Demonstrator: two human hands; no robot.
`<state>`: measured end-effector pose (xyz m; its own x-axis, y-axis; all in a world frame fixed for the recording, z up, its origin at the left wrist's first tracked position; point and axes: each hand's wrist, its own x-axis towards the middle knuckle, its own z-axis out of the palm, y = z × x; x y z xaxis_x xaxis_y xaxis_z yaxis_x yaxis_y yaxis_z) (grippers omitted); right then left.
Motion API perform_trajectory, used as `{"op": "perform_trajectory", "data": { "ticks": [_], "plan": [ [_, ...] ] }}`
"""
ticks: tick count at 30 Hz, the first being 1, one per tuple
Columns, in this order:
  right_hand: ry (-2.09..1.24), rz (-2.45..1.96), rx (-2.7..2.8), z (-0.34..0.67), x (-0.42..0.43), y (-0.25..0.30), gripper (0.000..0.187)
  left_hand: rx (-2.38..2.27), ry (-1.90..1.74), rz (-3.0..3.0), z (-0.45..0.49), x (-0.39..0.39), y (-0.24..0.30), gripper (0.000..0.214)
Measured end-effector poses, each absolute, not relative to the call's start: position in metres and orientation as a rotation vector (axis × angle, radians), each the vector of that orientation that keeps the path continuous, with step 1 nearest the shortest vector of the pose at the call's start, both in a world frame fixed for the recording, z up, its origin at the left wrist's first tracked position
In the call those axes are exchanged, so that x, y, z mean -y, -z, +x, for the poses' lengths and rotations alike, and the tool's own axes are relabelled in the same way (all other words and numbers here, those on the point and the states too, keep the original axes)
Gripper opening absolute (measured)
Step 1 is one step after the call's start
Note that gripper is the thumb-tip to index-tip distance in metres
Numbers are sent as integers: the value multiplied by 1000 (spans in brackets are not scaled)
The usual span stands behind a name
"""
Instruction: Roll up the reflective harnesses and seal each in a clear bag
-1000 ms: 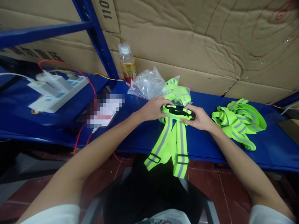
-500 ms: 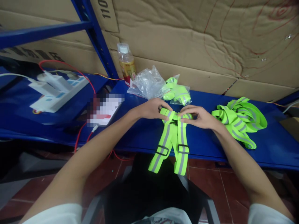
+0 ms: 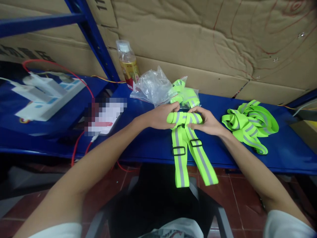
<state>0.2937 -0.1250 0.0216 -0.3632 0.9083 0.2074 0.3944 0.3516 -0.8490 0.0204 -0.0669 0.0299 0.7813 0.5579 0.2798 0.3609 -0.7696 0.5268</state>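
Observation:
Between my two hands is a neon-yellow reflective strap harness (image 3: 182, 134) with grey stripes and black slider buckles. Its upper part is folded into a flat bundle, and two strap ends hang over the shelf's front edge. My left hand (image 3: 163, 115) is closed on the bundle's left end. On the right end, my right hand (image 3: 204, 121) pinches the folded strap between thumb and fingers. Just behind the hands lies a clear bag with folded neon straps (image 3: 188, 96). A crumpled clear plastic bag (image 3: 156, 86) sits left of it.
On the blue shelf (image 3: 146, 148), a loose pile of neon straps (image 3: 251, 125) lies to the right. A drink bottle (image 3: 128, 66) stands at the back. Left are a phone (image 3: 109, 115) on a red cable and a white power strip (image 3: 52, 99). Cardboard (image 3: 178, 39) backs the shelf.
The hanging strap ends have swung to the right. The bundle's top now shows flatter and wider between my hands. The camera view has shifted slightly.

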Motion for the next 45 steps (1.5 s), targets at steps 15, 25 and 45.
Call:
{"op": "perform_trajectory", "data": {
  "ticks": [15,25,45],
  "plan": [
    [-942,-1151,2113,316,116,-24,40,-547,-584,2325,24,68,-29,33],
    [-714,-1202,2151,320,113,-20,49,-864,-573,2154,25,56,-10,76],
    [-1055,-1618,2033,330,124,-38,79,-822,-641,2291,34,63,-5,89]
  ]
}}
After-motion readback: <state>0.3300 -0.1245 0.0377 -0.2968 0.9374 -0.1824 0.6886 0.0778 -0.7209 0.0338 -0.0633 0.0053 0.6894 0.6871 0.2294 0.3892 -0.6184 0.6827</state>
